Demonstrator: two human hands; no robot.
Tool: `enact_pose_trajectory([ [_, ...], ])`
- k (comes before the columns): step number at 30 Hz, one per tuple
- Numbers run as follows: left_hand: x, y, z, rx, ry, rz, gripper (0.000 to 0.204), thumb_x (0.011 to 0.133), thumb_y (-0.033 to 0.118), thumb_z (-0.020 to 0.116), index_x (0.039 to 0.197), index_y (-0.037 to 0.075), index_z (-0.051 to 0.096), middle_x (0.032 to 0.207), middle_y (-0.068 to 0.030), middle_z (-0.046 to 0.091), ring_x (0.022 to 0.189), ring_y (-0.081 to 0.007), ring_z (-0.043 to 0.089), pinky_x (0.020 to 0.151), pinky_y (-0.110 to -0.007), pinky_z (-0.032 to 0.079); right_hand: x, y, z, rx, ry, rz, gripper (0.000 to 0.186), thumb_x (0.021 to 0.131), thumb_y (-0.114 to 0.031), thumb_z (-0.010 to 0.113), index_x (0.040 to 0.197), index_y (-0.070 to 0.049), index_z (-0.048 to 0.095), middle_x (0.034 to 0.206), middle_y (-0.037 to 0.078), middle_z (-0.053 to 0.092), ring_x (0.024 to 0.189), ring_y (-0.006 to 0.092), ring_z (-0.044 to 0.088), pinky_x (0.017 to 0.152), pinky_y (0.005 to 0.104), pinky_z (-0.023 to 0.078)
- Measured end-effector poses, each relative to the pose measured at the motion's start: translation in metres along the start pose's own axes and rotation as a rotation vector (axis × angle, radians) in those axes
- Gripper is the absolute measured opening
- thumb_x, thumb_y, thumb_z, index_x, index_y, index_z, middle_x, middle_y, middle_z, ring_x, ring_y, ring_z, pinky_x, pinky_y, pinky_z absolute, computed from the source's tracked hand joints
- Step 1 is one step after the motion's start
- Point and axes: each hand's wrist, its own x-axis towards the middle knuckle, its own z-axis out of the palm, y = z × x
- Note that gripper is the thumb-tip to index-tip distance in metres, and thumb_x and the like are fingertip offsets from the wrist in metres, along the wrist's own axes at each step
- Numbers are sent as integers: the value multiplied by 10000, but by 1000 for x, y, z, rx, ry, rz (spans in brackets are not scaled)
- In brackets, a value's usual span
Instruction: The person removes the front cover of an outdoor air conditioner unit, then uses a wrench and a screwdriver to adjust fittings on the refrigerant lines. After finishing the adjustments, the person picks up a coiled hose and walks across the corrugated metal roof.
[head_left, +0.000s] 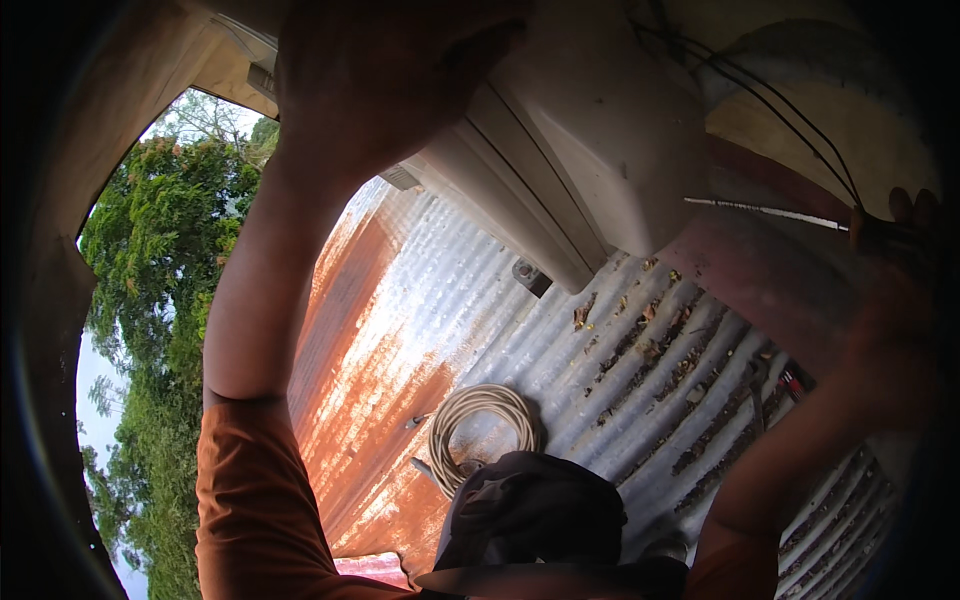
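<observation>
Corrugated metal roofing [545, 345], rust-stained toward the left and strewn with dry leaves, sloped beneath the work, with green trees [170, 225] beyond. Above it, a pale boxy housing [610, 150] slanted across the upper middle. At its upper end was the left hand [395, 85], deep in shadow; I could not tell whether its grip was clenched or loose. At far right, the right hand [895, 235] had its grip closed on a thin pale rod [765, 211], which pointed toward the housing. Dark wires [851, 188] ran down to that hand. Below lay a coiled beige hose [441, 432], just beyond a dark cap [540, 510].
</observation>
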Motion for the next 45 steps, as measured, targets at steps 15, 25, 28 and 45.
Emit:
enact_pose_trajectory([
  [15,2,4,-1,-172,85,42,148,752,126,900,879,114,825,1279,-159,785,1302,-405,713,1127,-550,551,-100,120,47,-893,-84,573,1293,692,-295,1046,1702,-39,281,1599,220,548,1446,366,591,1169,465,521],
  [25,-6,2,5,-89,109,127,159,792,125,882,933,107,813,1310,-172,780,1304,-429,710,1106,-549,564,-103,124,51,-949,-47,551,1261,687,-231,1017,1712,-69,300,1589,209,562,1463,362,583,1164,473,529],
  [28,-4,0,4,-102,108,141,168,804,123,873,960,104,812,1311,-177,779,1301,-429,711,1106,-553,558,-104,125,51,-970,-34,531,1243,692,-224,1011,1707,-62,311,1580,208,569,1451,360,594,1162,473,529],
  [45,-4,0,14,9,173,280,175,796,48,820,959,58,758,1250,-203,775,1246,-455,710,1084,-567,549,-102,129,49,-994,-68,428,1195,686,-294,1026,1666,-48,388,1476,183,651,1343,321,668,1123,452,556],
])
